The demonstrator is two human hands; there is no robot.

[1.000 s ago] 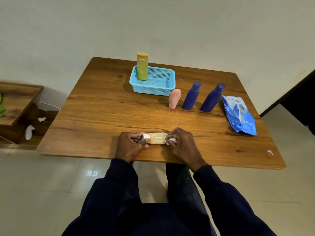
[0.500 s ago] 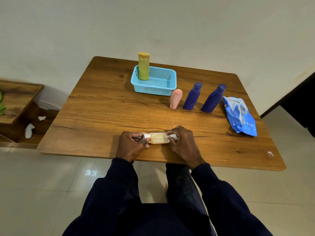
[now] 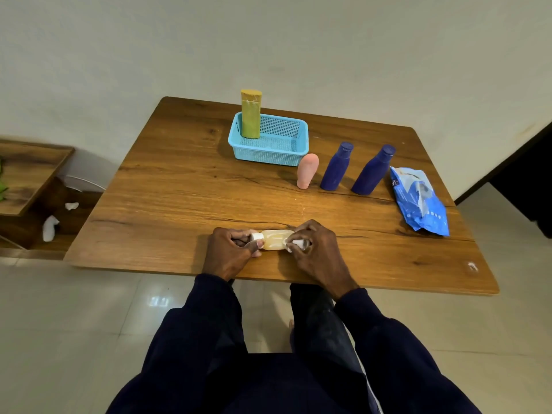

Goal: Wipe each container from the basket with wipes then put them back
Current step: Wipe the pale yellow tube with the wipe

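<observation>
As the yellow bottle (image 3: 276, 240) got wiped
Left hand (image 3: 228, 255) gripped it, right hand (image 3: 318, 253) pinched the wipe (image 3: 296, 242); the blue basket (image 3: 268, 153) looked next.

home room: wooden table (image 3: 185, 186), tiled floor (image 3: 59, 324), plain wall (image 3: 268, 40).

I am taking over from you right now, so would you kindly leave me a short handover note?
Left hand grips the small yellow bottle by its cap end, sideways near the table's front edge; right hand pinches a white wipe against its other end.
Basket holds only the olive bottle, upright.
Pink container and two blue bottles stand right of the basket; wipes pack far right.
Done: unclear which are wiped.
To do: finish this bottle, return all four.
</observation>
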